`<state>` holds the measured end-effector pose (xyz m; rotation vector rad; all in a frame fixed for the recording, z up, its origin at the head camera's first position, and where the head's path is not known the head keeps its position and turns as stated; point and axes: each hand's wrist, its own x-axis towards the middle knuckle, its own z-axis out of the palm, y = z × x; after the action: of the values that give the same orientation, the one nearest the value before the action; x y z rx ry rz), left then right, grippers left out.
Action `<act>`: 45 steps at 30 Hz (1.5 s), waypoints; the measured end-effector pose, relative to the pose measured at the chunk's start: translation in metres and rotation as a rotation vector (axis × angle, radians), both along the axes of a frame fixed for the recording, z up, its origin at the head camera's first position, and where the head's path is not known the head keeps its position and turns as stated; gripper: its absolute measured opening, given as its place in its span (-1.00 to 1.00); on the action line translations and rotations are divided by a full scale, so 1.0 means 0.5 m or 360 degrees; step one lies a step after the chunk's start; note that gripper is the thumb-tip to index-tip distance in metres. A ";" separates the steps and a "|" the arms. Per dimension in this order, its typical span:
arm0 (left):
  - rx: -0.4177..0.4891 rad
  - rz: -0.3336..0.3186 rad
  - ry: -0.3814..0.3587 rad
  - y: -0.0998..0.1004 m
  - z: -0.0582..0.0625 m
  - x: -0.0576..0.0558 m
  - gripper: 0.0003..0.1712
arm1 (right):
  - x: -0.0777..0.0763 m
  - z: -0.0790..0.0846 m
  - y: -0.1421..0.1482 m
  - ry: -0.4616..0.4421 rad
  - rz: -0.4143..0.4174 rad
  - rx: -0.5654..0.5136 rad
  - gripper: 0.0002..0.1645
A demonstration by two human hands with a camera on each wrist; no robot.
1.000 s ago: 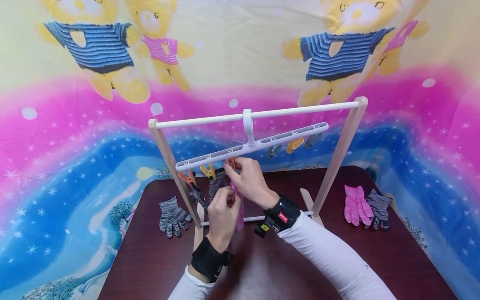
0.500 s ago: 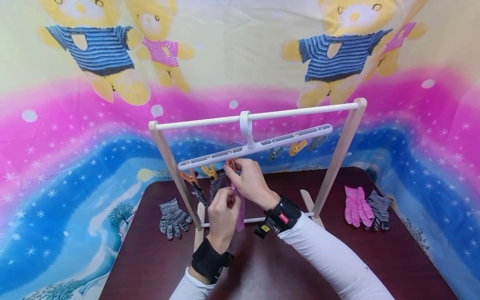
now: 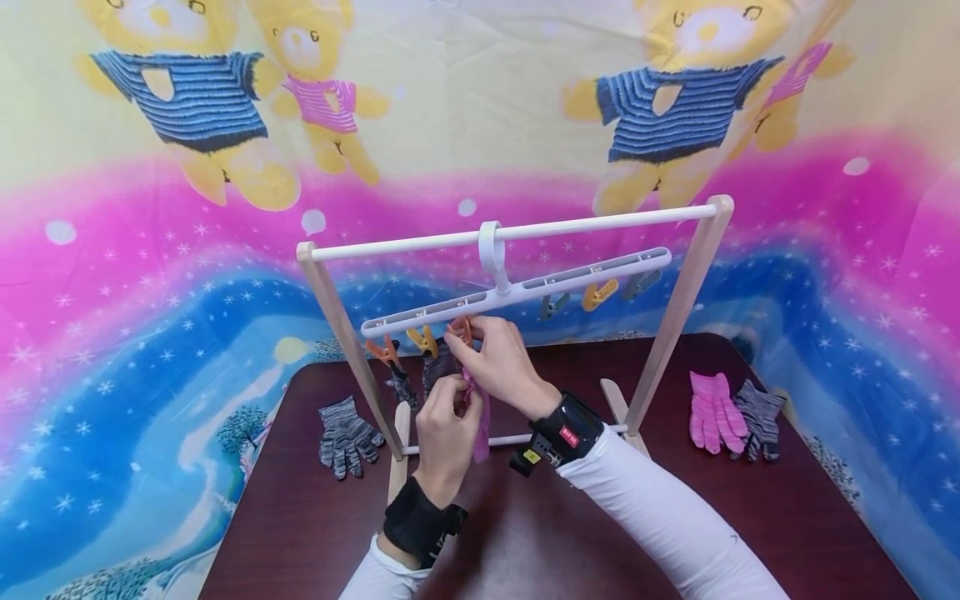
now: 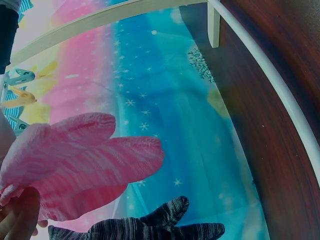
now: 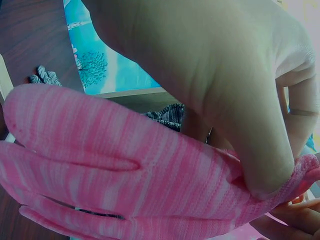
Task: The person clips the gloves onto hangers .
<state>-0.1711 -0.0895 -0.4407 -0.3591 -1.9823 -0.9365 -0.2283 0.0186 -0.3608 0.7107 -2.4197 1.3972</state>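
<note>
We have two gray gloves (image 3: 438, 370) hanging clipped; our left fingers (image 3: 446, 390) pinch a pink glove (image 5: 175, 180), our right fingers (image 3: 486, 326) an orange clip (image 3: 463, 329); three loose gloves (image 3: 715, 417) remain on the desk (image 3: 600, 517).

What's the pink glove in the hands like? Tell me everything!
The pink glove is streaked with paler pink and looks knitted. It dangles below the white hanger, its fingers down, cuff crumpled at the top. The left hand pinches it near the cuff, while the right hand holds an orange clip there. I can't tell if the clip grips it.
</note>
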 end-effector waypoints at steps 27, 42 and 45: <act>0.0041 -0.0045 -0.0012 -0.001 -0.006 0.000 -0.81 | -0.003 -0.002 0.001 -0.0031 0.0037 0.0001 -0.74; 0.0019 -0.0028 -0.0072 -0.005 -0.010 0.002 -0.81 | -0.005 -0.011 0.008 0.0063 0.0038 0.0030 -0.72; 0.0013 -0.0025 -0.0072 -0.005 -0.012 0.002 -0.80 | -0.004 -0.011 0.009 0.0054 0.0042 0.0032 -0.68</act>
<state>-0.1702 -0.0922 -0.4464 -0.3521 -2.0185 -0.9700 -0.2303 0.0231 -0.3665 0.7674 -2.4104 1.3613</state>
